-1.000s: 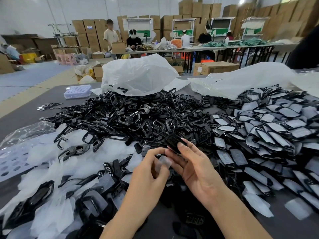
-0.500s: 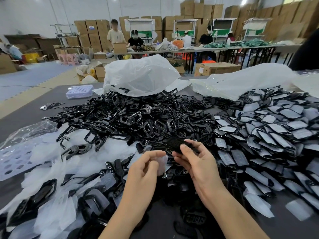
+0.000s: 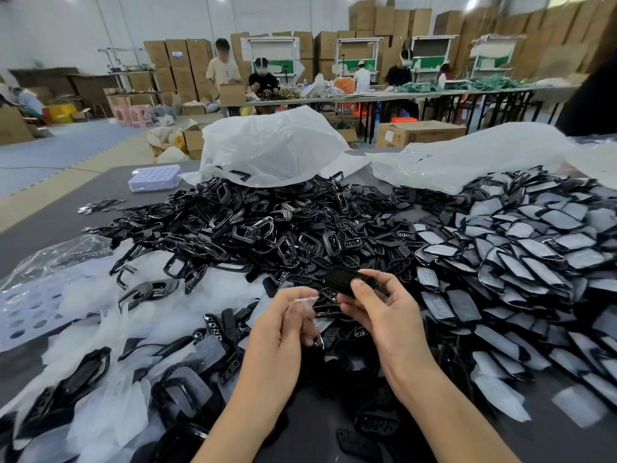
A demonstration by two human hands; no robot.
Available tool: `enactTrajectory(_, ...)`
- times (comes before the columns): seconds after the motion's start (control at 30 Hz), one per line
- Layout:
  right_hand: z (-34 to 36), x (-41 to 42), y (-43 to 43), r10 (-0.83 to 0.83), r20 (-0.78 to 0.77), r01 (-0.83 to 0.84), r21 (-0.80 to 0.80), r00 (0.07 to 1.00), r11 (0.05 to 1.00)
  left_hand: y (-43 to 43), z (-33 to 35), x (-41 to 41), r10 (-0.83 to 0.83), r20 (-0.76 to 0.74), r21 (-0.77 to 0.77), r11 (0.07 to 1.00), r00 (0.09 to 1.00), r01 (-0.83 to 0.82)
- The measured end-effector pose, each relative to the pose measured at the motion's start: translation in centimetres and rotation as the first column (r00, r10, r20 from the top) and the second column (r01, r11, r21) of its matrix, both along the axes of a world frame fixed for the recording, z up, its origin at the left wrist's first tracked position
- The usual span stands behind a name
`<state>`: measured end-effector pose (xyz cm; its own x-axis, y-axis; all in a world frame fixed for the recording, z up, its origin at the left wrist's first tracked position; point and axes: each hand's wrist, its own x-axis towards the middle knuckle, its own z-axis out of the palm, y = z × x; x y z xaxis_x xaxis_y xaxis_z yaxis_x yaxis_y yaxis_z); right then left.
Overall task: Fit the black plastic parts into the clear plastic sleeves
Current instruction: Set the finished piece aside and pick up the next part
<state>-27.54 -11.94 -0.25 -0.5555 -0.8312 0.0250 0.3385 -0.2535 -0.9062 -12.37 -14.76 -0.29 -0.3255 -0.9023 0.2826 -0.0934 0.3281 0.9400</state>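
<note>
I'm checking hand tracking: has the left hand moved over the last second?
Yes. The left hand, pinching the clear sleeve, has shifted slightly up the picture, toward the heap of loose black parts.

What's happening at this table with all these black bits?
A person is packing parts by hand. The left hand pinches a clear plastic sleeve, and the right hand holds a black plastic part just beside it, not yet inside. A heap of loose black parts lies ahead; sleeved parts pile up on the right.
</note>
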Motion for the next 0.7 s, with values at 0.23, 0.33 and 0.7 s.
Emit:
enactTrajectory(0.23,0.01,0.18,0.15,0.055,-0.065,-0.055,0.004,0.996,0.998,0.05,-0.22,0.03,0.012,0.052,-0.047,0.999,0.999,-0.009)
enactTrajectory(0.33,-0.04,0.24,0.11,0.112,-0.013,-0.112,0.013,0.994,0.994,0.00,-0.06,0.13,0.017,0.055,-0.055,0.998,0.998,-0.014)
enactTrajectory(0.7,-0.50,0.10,0.15,0.145,-0.110,-0.137,0.073,0.983,0.988,-0.21,0.33,0.08,-0.016,-0.107,0.092,0.995,0.994,0.026)
